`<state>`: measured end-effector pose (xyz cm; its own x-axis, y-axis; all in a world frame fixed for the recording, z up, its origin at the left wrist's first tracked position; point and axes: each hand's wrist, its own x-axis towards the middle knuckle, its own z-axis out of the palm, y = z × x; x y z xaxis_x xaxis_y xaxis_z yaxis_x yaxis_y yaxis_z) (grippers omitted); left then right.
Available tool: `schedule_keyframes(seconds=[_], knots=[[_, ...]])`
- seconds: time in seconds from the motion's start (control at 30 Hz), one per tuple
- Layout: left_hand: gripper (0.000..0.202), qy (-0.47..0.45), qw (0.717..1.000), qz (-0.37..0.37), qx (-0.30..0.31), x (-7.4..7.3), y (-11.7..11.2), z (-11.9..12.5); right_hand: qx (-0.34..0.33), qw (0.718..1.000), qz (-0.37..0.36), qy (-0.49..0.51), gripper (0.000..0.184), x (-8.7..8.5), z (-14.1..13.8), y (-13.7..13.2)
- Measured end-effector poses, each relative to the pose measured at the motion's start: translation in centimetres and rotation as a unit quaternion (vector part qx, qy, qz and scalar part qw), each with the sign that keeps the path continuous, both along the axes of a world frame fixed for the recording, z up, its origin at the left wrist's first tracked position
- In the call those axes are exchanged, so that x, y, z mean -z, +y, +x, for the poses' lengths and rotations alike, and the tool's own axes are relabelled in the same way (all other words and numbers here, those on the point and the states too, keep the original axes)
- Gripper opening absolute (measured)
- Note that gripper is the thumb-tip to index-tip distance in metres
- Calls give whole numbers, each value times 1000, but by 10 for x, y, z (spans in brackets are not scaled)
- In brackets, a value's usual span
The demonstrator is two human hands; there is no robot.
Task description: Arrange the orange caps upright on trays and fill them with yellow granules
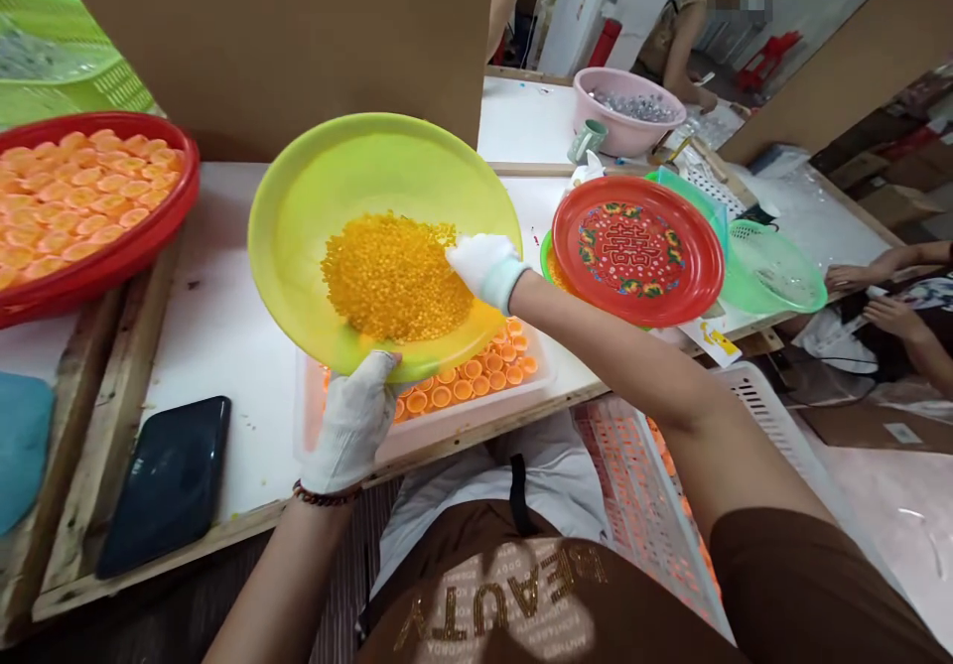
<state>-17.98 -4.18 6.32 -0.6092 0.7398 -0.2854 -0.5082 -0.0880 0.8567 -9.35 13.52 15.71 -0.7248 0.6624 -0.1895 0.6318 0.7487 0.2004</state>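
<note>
In the head view, a yellow-green plastic basin (pixel 313 178) is tilted toward me and holds a heap of small yellow beads (pixel 398 277). My left hand (pixel 353 406), in a white knit glove, grips the basin's near rim from below. My right hand (pixel 483 265), gloved too, is inside the basin at the right edge of the heap. Its fingers are curled closed, and what they hold, if anything, is hidden. Beneath the basin a translucent white tray (pixel 439 429) contains rows of small orange cups (pixel 466 386), partly covered by the basin.
To the left sit a red basin (pixel 190 183) full of orange cups and a dark phone (pixel 168 485). A red patterned tray (pixel 632 252), a green basket (pixel 781 267) and a pink tub (pixel 629 138) stand right. Cardboard (pixel 283 39) rises behind. Other people work nearby.
</note>
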Motion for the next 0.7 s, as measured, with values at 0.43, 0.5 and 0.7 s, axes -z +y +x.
schedule_keyframes(seconds=[0.43,0.5,0.7], knots=[[43,-40,996,-8,82,8,15,23,-37,871,-246,425,21,62,35,15],[41,-35,994,-12,105,7,17,29,-79,881,-237,401,21,66,39,11],[39,-6,987,-18,163,3,23,37,-157,949,-154,226,31,60,49,-5]])
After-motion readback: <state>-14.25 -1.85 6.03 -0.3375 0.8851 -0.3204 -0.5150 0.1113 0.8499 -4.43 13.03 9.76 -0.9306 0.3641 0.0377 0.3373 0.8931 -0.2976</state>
